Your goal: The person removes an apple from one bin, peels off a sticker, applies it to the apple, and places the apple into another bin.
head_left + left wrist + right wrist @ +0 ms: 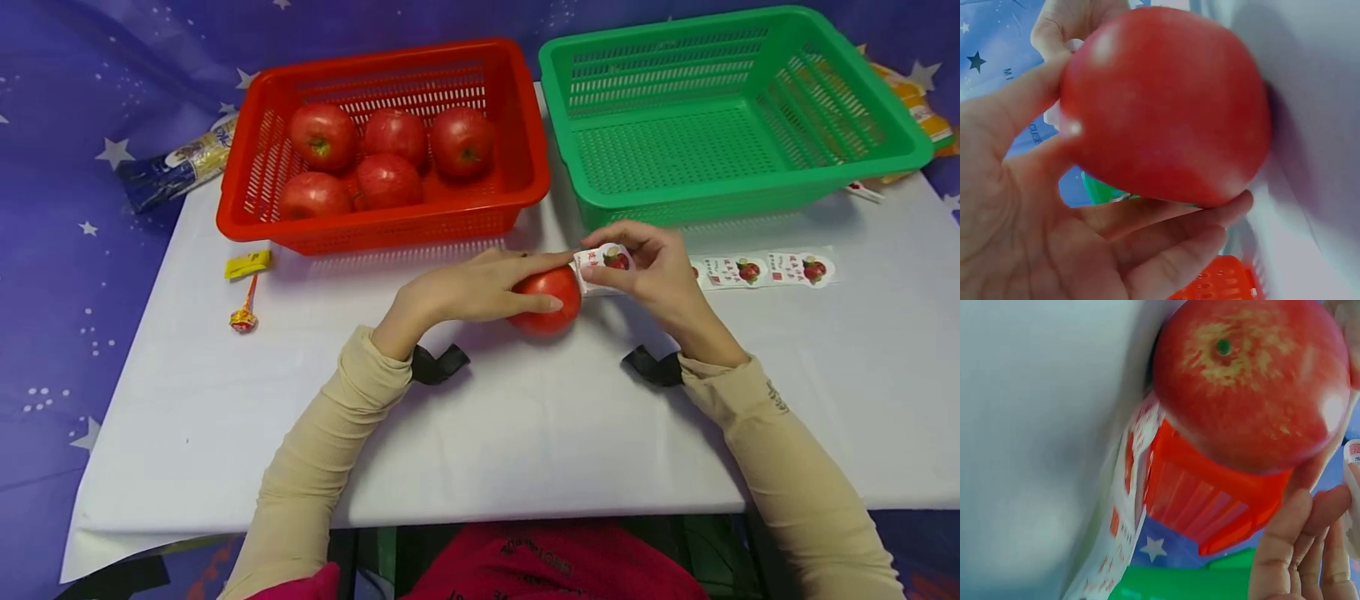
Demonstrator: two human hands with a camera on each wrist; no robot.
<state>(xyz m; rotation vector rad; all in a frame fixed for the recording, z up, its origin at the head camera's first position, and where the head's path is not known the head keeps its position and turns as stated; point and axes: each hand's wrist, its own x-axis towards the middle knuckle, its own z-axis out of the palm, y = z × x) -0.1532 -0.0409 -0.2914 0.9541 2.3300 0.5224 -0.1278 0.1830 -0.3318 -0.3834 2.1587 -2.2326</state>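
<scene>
A red apple (546, 310) sits on the white tabletop, and my left hand (480, 287) grips it from the left. In the left wrist view the fingers and thumb curl round the apple (1166, 106). My right hand (660, 271) pinches a white label (611, 257) with a red fruit picture, just right of the apple. The right wrist view shows the apple's stem end with a green dot, and the right hand (1307, 550) beside it holding the label (1354, 464) at the frame edge. A strip of similar labels (765, 271) lies flat under and beyond the right hand.
Behind my left hand stands a red basket (375, 225) holding several apples. A green basket (742, 187) stands at the back right. A lollipop (243, 320) and a yellow packet (247, 264) lie at left. Blue-and-gold (180, 167) and orange (926, 112) packages lie beside the baskets.
</scene>
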